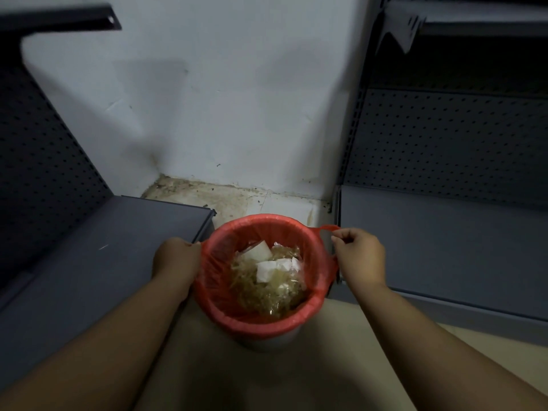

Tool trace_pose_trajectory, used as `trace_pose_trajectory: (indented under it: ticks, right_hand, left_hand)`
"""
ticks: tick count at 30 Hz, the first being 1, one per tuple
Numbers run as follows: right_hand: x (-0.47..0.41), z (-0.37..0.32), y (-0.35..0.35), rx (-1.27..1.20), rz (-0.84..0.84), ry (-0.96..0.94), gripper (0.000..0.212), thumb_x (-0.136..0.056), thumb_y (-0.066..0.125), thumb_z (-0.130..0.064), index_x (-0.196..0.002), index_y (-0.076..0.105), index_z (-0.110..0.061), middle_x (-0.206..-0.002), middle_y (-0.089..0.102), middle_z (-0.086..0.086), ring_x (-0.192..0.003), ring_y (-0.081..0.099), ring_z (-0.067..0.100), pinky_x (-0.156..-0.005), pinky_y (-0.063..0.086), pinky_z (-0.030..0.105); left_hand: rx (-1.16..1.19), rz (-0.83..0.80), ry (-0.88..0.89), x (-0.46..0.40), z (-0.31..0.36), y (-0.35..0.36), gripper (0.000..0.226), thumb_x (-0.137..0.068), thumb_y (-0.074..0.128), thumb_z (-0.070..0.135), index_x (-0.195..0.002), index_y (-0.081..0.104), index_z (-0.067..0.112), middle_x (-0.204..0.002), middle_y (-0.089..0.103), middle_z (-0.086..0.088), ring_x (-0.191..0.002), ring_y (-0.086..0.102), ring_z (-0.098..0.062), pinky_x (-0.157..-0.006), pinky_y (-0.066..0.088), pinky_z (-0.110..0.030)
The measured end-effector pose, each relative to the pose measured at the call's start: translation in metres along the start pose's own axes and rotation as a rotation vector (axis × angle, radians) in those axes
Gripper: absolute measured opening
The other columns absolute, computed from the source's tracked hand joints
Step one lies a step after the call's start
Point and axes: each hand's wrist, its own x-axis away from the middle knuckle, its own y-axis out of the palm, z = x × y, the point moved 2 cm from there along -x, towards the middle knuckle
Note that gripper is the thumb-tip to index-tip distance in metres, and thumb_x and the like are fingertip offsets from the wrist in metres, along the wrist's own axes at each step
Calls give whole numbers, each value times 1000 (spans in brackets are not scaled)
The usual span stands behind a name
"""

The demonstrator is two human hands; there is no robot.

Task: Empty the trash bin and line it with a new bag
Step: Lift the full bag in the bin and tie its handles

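Low in the middle of the frame, between two grey shelf units, the trash bin (268, 336) stands on the pale floor (341, 366), its red bag (261, 229) folded over the rim. I have my left hand (177, 259) clenched on the bag's edge at the bin's left side, right against the corner of the left shelf base (118, 247). I have my right hand (360, 256) pinching the red bag handle (327, 228) that loops out at the upper right of the rim, just beside the front edge of the right shelf base (444, 247). Inside the bag lie crumpled white paper (272, 268) and yellowish clear wrapping (267, 292). Open floor shows only below the bin, between my forearms. Behind it the floor corner (225, 197) is stained, under a scuffed white wall (222, 99)
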Motion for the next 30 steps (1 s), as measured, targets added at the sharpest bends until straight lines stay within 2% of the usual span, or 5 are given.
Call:
trace_pose_trajectory:
  ticks: [8,12,18,26,30]
  right_hand:
    - [4,-8,0,18,-81,18,11,-87,59,-7,-88,70,-8,-92,72,7,-78,67,25,-75,56,36]
    - [4,-11,8,131,-198,111,46,-86,65,-25,-125,52,-5,-112,65,14,-92,65,32,-69,48,30]
    - [-3,-23,17,377,-264,53,37,-91,55,-21,-65,59,4,-54,54,11,-52,52,28,-46,40,26]
    - [-7,-30,28,241,-221,96,39,-96,43,-14,-59,33,-24,-64,37,-5,-78,44,22,-73,35,27]
    - [-6,-32,31,215,-256,136,41,-95,46,-17,-55,36,-17,-58,37,0,-52,36,14,-61,38,26]
  left_hand:
    - [241,-169,-239,8,-2,-7,10,-89,57,9,-83,60,0,-65,52,-11,-52,48,-22,-49,49,-27]
    - [170,-171,-196,3,-6,-13,15,-86,61,11,-85,63,-4,-61,51,-11,-52,47,-23,-53,49,-28]
    - [0,-96,-61,2,0,-16,26,-84,63,20,-83,67,-6,-86,66,-29,-82,66,-44,-77,56,-51]
    - [163,5,-10,6,7,-10,23,-89,49,15,-68,59,15,-90,67,-21,-82,63,-35,-82,54,-51]
    - [142,-75,-123,0,3,-9,22,-86,55,12,-96,66,-5,-109,64,-30,-100,64,-42,-79,52,-43]
